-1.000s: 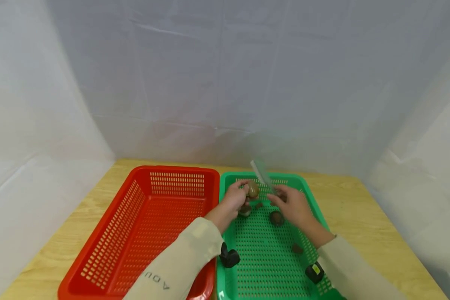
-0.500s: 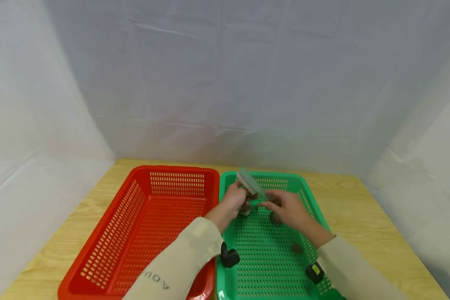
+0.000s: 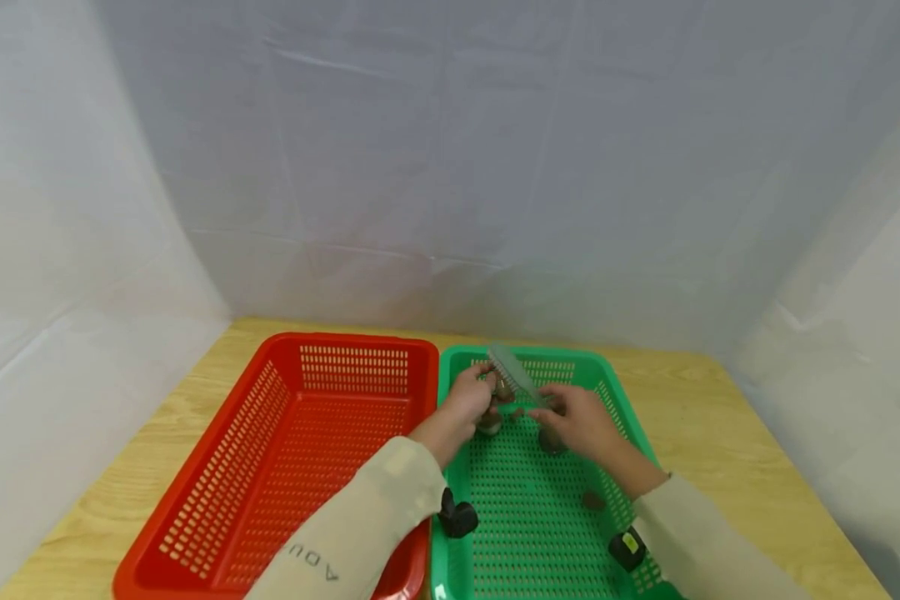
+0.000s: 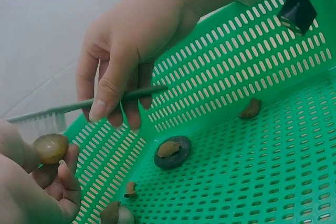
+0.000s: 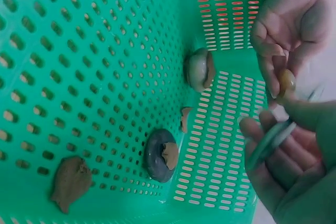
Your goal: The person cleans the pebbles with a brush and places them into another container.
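Note:
Over the far end of the green basket (image 3: 528, 517), my left hand (image 3: 465, 400) pinches a small glossy yellow-brown stone-like piece (image 4: 52, 148) between thumb and fingers. My right hand (image 3: 581, 417) grips a brush (image 3: 516, 373) by its slim green handle, thumb on one side, fingers on the other. Its pale bristles (image 4: 50, 123) hang close over the glossy piece in the left wrist view. Below, a dark grey rounded disc (image 4: 173, 153) bears a brown crumbly patch. Beside the basket's wall sits a pale round piece (image 5: 198, 70) with brown stuff on its side.
A brown lump (image 5: 72, 183) and a small brown chip (image 5: 185, 119) lie on the green basket's floor. Against its left side stands a red basket (image 3: 270, 500). Both are on a wooden table (image 3: 720, 450), with pale sheeting (image 3: 435, 167) hanging behind.
The brush has swung down and left from above the glossy piece onto it, then back slightly up and right. My left hand has stayed nearly still with the piece.

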The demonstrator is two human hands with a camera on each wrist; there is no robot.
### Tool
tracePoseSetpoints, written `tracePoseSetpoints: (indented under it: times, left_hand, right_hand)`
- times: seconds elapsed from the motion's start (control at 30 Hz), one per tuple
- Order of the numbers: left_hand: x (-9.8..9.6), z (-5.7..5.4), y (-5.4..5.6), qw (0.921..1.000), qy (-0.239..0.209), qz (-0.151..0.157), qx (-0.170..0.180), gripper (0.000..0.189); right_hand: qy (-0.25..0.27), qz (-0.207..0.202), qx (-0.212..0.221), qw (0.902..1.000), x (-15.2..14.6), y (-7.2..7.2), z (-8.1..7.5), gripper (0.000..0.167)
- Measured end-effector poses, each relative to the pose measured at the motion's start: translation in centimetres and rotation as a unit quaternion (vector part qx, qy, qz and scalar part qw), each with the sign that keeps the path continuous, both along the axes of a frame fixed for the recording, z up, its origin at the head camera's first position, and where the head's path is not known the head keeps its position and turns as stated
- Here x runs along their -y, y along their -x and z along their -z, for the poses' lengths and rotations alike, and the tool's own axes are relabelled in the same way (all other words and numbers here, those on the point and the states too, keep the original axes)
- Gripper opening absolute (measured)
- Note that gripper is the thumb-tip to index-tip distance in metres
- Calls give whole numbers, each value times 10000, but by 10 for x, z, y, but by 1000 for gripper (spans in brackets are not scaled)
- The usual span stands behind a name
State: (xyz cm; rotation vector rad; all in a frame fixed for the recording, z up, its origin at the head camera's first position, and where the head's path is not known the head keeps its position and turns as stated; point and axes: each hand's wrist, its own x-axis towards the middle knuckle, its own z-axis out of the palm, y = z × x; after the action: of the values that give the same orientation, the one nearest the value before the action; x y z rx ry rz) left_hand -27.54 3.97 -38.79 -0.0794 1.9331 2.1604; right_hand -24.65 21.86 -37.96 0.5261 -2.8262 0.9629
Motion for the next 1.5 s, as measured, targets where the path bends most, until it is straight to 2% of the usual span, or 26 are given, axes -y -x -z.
tracePoseSetpoints:
  times: [0.13, 0.33, 0.53, 0.63, 0.73, 0.8, 0.97, 1.13, 1.27, 1.33, 1.4, 1.47, 1.5]
  left_hand:
    - [1, 0, 0, 10000, 48, -11, -29, 38]
    - [5, -1, 1, 9994, 233, -234, -135, 37]
    - [7, -3, 2, 9990, 165, -386, -125, 38]
    - [12, -9, 5, 9992, -88, -396, -20, 38]
    - [19, -20, 9, 9989, -400, -261, -5, 39]
    - [26, -26, 12, 9990, -433, -147, -5, 39]
    - [50, -35, 19, 10000, -31, 17, -34, 40]
    - [74, -37, 24, 9997, 213, 17, -141, 39]
    - [102, -35, 29, 9983, 522, -35, -259, 40]
    - [119, -33, 32, 9951, 922, 80, -336, 43]
    - [137, -32, 34, 9859, 1575, 313, -462, 43]
    - [154, -32, 35, 9675, 2379, 613, -598, 40]
    - [162, -32, 35, 9519, 2871, 790, -726, 37]
  right_hand:
    - [-42, 372, -129, 9992, 0, 2, -2, 34]
    - [70, 462, -110, 9988, 6, 5, -9, 40]
    - [146, 658, -39, 9977, 8, 7, -10, 39]
    - [122, 620, -72, 9980, 9, 8, -10, 38]
    - [146, 629, -178, 9978, 9, 9, -10, 37]
    - [152, 615, -230, 9977, 9, 9, -9, 37]
    - [236, 578, -75, 9980, 9, 6, -2, 41]
    - [375, 633, -6, 9973, 10, 6, 0, 42]
    - [395, 544, -72, 9977, 10, 9, 1, 41]
    - [402, 510, -100, 9978, 10, 10, 1, 41]
    - [393, 503, -134, 9979, 10, 10, 1, 41]
    - [413, 514, -159, 9977, 10, 10, 1, 40]
    - [409, 515, -190, 9977, 10, 9, 1, 40]
